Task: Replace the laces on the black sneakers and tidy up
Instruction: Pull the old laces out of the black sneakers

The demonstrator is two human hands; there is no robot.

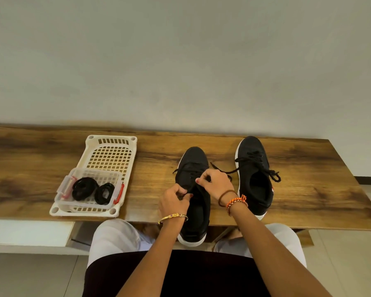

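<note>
Sneaker (194, 168): near counter (308, 168) edge, heel overhanging.
Hands: your left hand (173, 201) and right hand (214, 182) both pinch its lace (192, 186).
Handling: lace likely soft, limp; grip near the eyelets.

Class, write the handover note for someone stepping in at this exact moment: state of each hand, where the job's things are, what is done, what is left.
Left hand and right hand each pinch the lace over the near sneaker, whose heel overhangs the table edge.
The far sneaker lies to the right on the table, its lace loose and untied.
Two coiled black laces sit in the clear box inside the white basket, left of the shoes.
Done: nothing visibly finished.
Left: likely lacing both sneakers, then tidying.
</note>
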